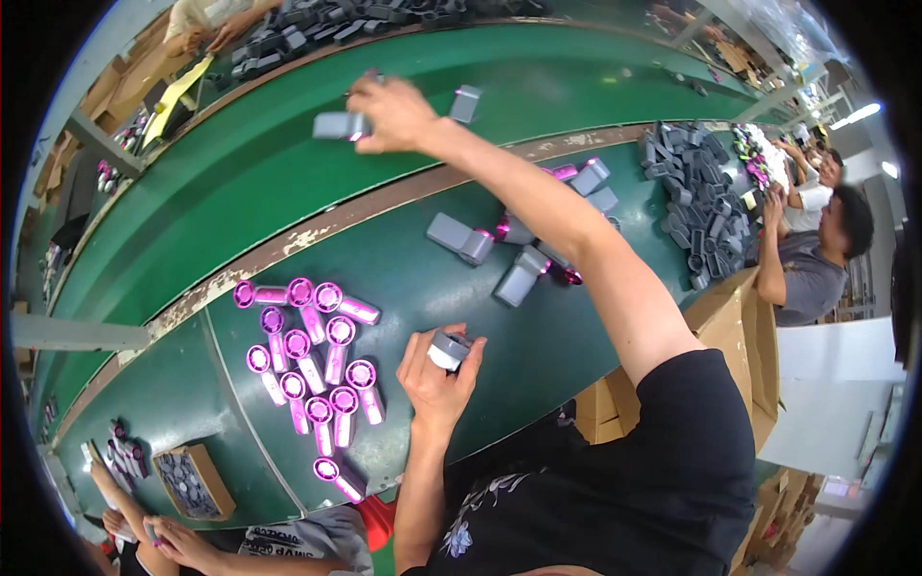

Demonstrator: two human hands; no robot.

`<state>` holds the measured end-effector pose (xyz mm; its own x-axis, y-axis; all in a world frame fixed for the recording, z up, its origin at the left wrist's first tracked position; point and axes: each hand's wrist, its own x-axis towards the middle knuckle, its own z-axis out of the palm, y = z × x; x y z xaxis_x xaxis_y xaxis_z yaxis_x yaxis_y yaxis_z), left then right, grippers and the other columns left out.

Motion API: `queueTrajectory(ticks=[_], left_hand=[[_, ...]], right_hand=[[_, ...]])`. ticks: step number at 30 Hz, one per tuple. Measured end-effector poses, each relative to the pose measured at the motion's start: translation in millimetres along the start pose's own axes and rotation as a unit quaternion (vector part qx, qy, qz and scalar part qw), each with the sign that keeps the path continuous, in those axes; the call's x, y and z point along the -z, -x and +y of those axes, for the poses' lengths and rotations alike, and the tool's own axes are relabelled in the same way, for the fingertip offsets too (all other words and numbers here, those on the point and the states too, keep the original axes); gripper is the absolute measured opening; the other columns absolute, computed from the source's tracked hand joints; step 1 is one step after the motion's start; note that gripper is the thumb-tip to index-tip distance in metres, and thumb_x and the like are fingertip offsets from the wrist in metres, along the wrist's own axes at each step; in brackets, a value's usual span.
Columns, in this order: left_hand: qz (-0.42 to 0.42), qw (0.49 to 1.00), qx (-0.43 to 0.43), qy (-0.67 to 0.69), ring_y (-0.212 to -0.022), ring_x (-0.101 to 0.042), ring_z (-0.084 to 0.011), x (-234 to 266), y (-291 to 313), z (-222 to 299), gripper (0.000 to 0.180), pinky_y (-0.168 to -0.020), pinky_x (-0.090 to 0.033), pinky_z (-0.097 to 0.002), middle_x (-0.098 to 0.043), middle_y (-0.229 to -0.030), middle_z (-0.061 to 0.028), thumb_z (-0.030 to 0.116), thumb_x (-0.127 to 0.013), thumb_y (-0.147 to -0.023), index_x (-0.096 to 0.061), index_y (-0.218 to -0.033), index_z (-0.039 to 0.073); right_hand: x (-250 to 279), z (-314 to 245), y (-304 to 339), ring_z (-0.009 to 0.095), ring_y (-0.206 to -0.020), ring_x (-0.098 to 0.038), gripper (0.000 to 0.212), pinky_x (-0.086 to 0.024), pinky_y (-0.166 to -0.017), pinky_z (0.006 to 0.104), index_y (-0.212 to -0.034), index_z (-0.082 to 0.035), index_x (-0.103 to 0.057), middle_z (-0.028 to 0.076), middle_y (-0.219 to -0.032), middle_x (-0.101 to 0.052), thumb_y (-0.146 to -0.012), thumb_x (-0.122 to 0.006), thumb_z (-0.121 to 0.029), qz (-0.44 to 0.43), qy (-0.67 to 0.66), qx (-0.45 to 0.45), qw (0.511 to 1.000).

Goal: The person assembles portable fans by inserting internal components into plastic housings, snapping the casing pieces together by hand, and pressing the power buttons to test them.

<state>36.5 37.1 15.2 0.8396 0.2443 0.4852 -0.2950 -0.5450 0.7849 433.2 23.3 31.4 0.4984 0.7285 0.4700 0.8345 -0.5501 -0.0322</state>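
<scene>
My left hand point(437, 384) is closed around a small grey-and-white plastic piece point(448, 350) above the near worktop. Its shape is partly covered by my fingers. My right arm stretches forward over the green conveyor belt. There my right hand point(396, 113), slightly blurred, has its fingers curled at a grey housing with a pink end point(338, 126). Beside my left hand lies a group of pink-and-white fan-shaped pieces point(312, 370), each with a round spoked head and a handle. Grey housings with pink ends point(521, 276) lie under and beside my right forearm.
Another grey housing point(466, 104) rests on the belt point(595, 77). A heap of grey parts point(696, 202) stands at the right, near a cardboard box point(740, 336). A box of small grey parts point(192, 482) sits at lower left. Co-workers point(816, 240) are at both sides and across.
</scene>
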Motion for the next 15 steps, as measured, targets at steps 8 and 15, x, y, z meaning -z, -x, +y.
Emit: queueTrajectory(ticks=[8, 15], left_hand=[[-0.02, 0.999, -0.043, 0.011, -0.074, -0.071, -0.0276, -13, 0, 7, 0.027, -0.063, -0.056, -0.0403, -0.078, -0.095, -0.0082, 0.01, -0.097, -0.077, -0.077, -0.093, 0.001], [-0.011, 0.999, -0.038, -0.017, -0.073, -0.07, -0.0312, -15, 2, 10, 0.023, -0.063, -0.054, -0.0429, -0.078, -0.092, -0.0104, 0.01, -0.094, -0.081, -0.076, -0.094, 0.002]], right_hand=[[43, 212, 106, 0.042, -0.15, -0.051, 0.077, -0.035, -0.116, 0.0785, -0.149, -0.042, -0.069, 0.004, -0.168, -0.051, -0.081, -0.072, -0.077, -0.199, 0.12, -0.257, 0.938], [101, 267, 176, 0.031, -0.15, -0.053, 0.08, -0.045, -0.12, 0.0545, -0.149, -0.016, -0.071, 0.014, -0.158, -0.061, -0.089, -0.074, -0.068, -0.245, 0.029, -0.236, 0.94]])
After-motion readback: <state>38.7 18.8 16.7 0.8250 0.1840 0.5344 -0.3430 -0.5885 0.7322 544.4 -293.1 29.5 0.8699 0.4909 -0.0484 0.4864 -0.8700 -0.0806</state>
